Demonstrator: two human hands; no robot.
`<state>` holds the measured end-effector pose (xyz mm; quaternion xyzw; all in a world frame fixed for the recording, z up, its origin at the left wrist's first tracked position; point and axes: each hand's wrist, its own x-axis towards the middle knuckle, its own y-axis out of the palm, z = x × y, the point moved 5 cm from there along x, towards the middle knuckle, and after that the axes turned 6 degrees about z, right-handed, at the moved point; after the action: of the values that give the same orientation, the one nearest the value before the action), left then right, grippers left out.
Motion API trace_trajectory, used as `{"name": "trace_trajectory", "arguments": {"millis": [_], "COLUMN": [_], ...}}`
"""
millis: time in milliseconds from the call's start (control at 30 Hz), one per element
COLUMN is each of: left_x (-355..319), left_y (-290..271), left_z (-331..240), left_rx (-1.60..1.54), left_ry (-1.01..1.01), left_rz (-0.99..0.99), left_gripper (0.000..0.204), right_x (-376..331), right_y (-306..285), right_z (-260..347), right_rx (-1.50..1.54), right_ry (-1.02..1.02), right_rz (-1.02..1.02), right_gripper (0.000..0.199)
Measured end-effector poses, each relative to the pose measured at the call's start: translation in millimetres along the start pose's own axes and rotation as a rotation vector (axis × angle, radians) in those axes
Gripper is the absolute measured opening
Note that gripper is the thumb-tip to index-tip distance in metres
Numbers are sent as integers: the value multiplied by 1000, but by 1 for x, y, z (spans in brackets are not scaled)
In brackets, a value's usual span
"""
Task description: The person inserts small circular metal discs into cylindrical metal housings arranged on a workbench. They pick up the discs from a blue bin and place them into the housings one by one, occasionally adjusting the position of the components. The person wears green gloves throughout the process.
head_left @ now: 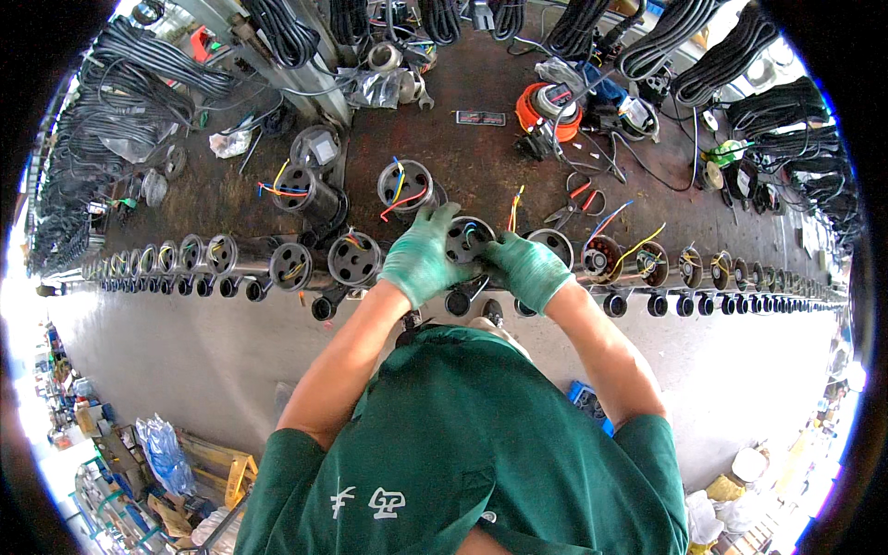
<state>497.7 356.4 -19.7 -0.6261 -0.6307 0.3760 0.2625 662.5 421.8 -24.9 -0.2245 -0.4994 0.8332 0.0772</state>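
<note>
- Head view: the green-gloved left hand (418,257) grips the left side of a black holed cylinder (468,233).
- The green-gloved right hand (535,270) holds its right rim with the fingertips.
- Cylinder location: between both hands, at the near edge of the workbench (499,153).
- Red-handled pliers (580,191) lie beyond the right hand.

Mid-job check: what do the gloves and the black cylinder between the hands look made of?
Green gloves: perhaps knit fabric or thin rubber, mostly matte, fitting closely round the fingers. Black cylinder: painted metal or hard plastic; its smooth rim catches light, but that doesn't settle which.
</note>
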Motion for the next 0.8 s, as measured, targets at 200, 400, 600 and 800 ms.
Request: {"name": "trace_trajectory", "arguments": {"millis": [200,400,600,800], "left_x": [-15,-4,-10,-11], "left_y": [3,35,51,48], "left_z": [49,42,66,64], "left_rx": [-334,-79,-583,-407], "left_ry": [-26,-16,-92,-40], "left_rz": [-173,-14,-257,-222], "left_gripper": [41,42,24,21], "right_x": [1,-7,-13,-15], "right_y": [17,5,-1,-1], "right_z": [-26,-23,-17,-8], "right_rx": [581,436,443,392], "right_ry": [-40,13,52,16], "right_rz": [-210,-239,-248,-296], "right_gripper": [30,31,30,30]}}
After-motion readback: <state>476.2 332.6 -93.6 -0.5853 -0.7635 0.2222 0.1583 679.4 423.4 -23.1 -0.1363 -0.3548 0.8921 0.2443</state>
